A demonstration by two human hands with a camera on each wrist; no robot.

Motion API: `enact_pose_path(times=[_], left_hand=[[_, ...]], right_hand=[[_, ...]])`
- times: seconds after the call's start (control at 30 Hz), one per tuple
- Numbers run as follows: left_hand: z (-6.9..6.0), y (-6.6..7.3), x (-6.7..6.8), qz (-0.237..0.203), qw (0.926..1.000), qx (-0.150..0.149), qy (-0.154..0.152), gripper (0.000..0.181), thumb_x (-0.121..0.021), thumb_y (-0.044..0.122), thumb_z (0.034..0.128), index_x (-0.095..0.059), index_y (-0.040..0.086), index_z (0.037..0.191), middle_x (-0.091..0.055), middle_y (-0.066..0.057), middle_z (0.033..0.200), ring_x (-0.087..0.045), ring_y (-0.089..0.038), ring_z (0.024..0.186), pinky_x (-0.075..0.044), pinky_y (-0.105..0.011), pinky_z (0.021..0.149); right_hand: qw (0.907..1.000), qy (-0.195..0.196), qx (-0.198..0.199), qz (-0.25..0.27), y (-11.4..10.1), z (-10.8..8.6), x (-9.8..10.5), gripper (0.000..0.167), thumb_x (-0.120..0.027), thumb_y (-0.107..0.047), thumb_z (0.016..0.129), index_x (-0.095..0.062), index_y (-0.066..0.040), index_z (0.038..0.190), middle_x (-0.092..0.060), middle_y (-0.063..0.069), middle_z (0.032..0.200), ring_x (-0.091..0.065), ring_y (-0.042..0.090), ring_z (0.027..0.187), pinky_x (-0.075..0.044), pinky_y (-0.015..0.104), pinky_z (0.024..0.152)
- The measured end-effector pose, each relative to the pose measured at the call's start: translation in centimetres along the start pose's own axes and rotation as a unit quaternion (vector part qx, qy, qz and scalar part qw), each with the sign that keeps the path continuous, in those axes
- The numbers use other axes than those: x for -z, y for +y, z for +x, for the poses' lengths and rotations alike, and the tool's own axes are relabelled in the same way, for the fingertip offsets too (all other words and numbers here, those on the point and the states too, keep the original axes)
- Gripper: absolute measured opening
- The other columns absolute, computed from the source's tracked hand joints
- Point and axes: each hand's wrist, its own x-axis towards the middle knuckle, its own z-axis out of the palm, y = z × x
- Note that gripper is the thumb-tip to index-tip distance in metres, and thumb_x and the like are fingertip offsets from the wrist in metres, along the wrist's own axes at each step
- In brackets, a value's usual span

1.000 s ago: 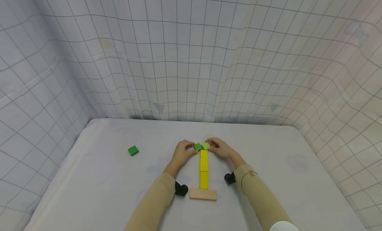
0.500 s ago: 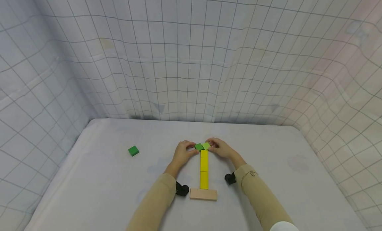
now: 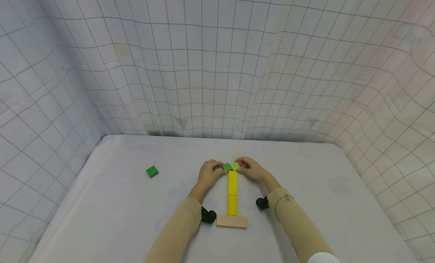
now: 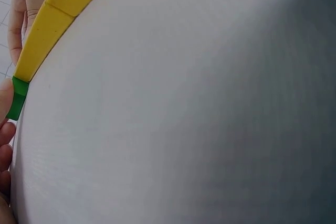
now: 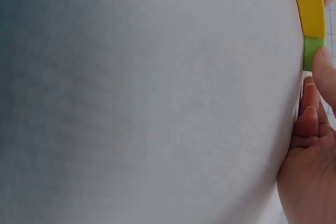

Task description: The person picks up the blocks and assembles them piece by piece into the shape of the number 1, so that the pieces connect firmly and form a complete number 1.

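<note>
Two small blocks lie side by side, set at an angle, at the far end of a yellow strip of two blocks (image 3: 232,187). My left hand (image 3: 207,174) pinches the green block (image 3: 226,166) between thumb and fingers. Opposite it, my right hand (image 3: 250,168) pinches the light green block (image 3: 235,166). In the left wrist view the thumb lies against the green block (image 4: 18,97), which meets the yellow end. The right wrist view has the thumb on the light green block (image 5: 313,52), also touching the yellow end.
A plain wooden block (image 3: 232,221) lies crosswise at the near end of the yellow strip. Another green block (image 3: 152,171) sits apart to the left on the white-covered table (image 3: 119,210). Grid-patterned cloth (image 3: 217,85) hangs behind and at both sides.
My left hand has shifted slightly right with the green block, which now sits closer against the light green one. The right hand has hardly moved.
</note>
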Motion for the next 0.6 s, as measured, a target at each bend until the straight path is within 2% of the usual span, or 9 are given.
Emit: enact_pose_path(times=[0.33,0.6], left_hand=[[-0.06,-0.02,-0.12,0.007,1.0000,-0.002,0.004,0.031,-0.073,0.028,0.0764,-0.068,0.007,0.099,-0.062,-0.005,0.091,-0.052,-0.021,0.086,-0.041,-0.037,0.079],[-0.12,0.00,-0.14,0.014,0.9999,-0.008,0.007,0.031,-0.072,0.029,0.0770,-0.068,0.007,0.099,-0.062,-0.005,0.090,-0.051,-0.021,0.085,-0.041,-0.036,0.079]], right_hand=[[0.9999,-0.002,-0.011,0.003,-0.22,-0.09,0.01,0.029,-0.057,-0.009,0.090,-0.053,-0.004,0.118,-0.050,0.006,0.094,-0.042,0.016,0.080,-0.035,0.030,0.073],[1.0000,-0.001,-0.002,-0.003,-0.22,-0.10,0.03,0.029,-0.057,-0.008,0.090,-0.053,-0.003,0.118,-0.050,0.006,0.093,-0.042,0.016,0.080,-0.036,0.029,0.073]])
